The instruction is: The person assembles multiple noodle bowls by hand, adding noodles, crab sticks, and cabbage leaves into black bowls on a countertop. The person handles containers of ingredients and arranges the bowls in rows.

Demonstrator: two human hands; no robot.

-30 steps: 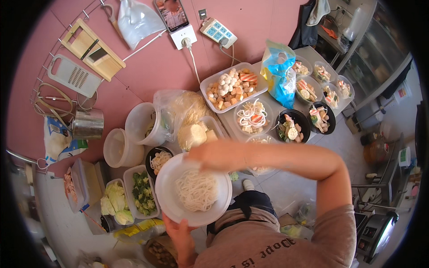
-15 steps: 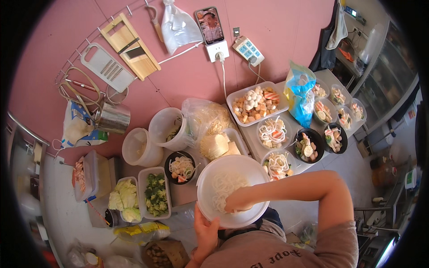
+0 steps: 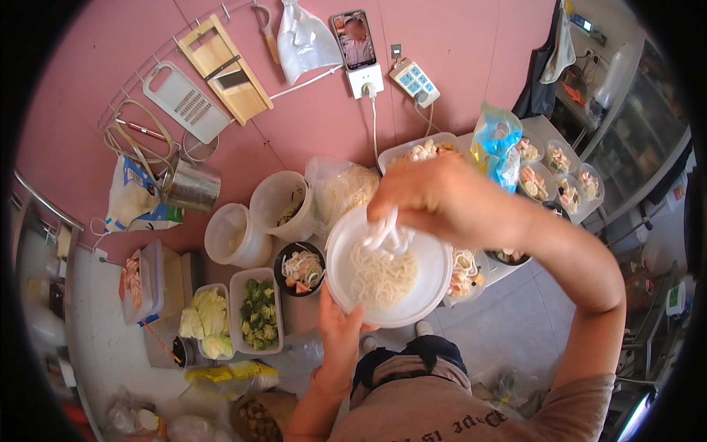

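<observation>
My left hand grips the near-left rim of a round white plastic tub, fingers beneath and thumb on the edge. A pile of white noodles lies in the bottom of this tub. Above its far part, my right hand is closed on a small bunch of noodles, which dangles under the fingers. To the left of the tub sits a black bowl filled with noodles and other pieces. Just right of it, a clear bowl with noodles and toppings is partly covered by my right arm.
Broccoli and cabbage leaves fill containers at left. Two white buckets stand behind them. At right are a blue bag, a tub of balls and cubes and several filled bowls. Graters hang on the pink wall.
My right hand has risen out of the tub with a bunch of noodles and moved farther away. The tub, held by my left hand, has also shifted up and away from my body.
</observation>
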